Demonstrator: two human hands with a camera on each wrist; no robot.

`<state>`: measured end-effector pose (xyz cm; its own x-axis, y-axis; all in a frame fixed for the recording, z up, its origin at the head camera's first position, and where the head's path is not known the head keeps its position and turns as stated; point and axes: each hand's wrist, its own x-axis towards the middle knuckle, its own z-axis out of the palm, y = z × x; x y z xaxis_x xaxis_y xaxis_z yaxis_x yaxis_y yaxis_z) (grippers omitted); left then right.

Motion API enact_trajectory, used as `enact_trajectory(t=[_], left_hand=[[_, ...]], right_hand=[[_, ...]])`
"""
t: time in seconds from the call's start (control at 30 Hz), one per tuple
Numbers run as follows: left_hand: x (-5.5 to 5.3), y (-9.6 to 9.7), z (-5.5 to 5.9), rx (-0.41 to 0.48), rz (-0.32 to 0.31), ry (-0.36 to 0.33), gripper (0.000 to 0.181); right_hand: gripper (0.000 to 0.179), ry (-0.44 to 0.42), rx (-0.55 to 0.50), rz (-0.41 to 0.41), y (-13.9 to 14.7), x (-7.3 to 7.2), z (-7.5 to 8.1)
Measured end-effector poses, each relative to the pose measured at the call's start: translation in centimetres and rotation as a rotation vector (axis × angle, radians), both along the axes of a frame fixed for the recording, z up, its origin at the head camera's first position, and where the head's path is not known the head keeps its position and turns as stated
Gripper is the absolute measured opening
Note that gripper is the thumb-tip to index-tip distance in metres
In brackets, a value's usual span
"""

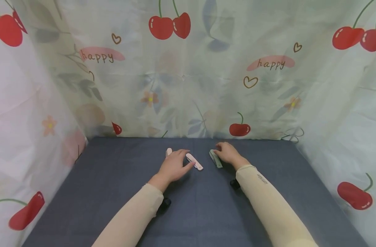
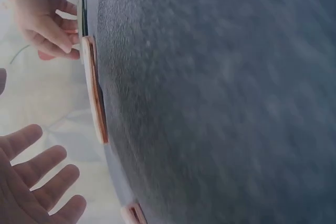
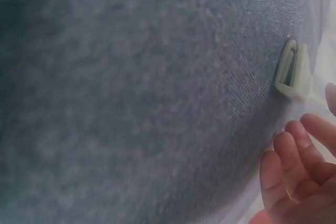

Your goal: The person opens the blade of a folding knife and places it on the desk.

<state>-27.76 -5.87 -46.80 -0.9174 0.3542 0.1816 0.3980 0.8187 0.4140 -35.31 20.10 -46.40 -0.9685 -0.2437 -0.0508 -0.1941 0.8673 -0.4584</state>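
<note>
Two slim pink pieces shaped like folding knives lie near my left hand (image 1: 174,166), which spreads over the cloth with straight fingers. One pink piece (image 1: 194,162) lies slantwise by the thumb; the other pink piece (image 1: 169,152) is partly hidden behind the fingers. The left wrist view shows that hand's fingers (image 2: 55,187) apart from both pieces. My right hand (image 1: 229,153) is beside a similar green piece (image 1: 216,159), its fingers loosely bent. A slot runs along the green piece (image 3: 293,72) in the right wrist view, where the fingers appear apart from it.
A dark grey cloth (image 1: 194,212) covers the table. White curtains (image 1: 188,68) printed with cherries, flowers and "happy" stand at the back and both sides. Black wrist devices (image 1: 166,203) sit under the forearms. A thin looped cord or line (image 1: 294,134) shows at the back right corner.
</note>
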Motion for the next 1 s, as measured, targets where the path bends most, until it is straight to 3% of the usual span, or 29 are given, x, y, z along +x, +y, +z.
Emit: enact_trajectory(t=[0.2, 0.43, 0.7, 1.0], left_hand=[[-0.6, 1.2, -0.4, 0.003, 0.005, -0.049, 0.061], [-0.8, 2.5, -0.4, 0.127, 0.035, -0.136, 0.058], [-0.5, 4.4, -0.5, 0.267, 0.065, -0.157, 0.052], [1.2, 6.3, -0.9, 0.53, 0.04, -0.204, 0.046]], right_hand=[[0.036, -0.03, 0.059, 0.004, -0.6, -0.1, 0.0], [0.029, -0.044, 0.082, -0.002, -1.5, 0.3, 0.5], [0.028, -0.145, -0.171, -0.104, -1.0, 1.2, 0.4], [0.033, -0.134, -0.433, -0.089, -1.6, 4.0, 0.8]])
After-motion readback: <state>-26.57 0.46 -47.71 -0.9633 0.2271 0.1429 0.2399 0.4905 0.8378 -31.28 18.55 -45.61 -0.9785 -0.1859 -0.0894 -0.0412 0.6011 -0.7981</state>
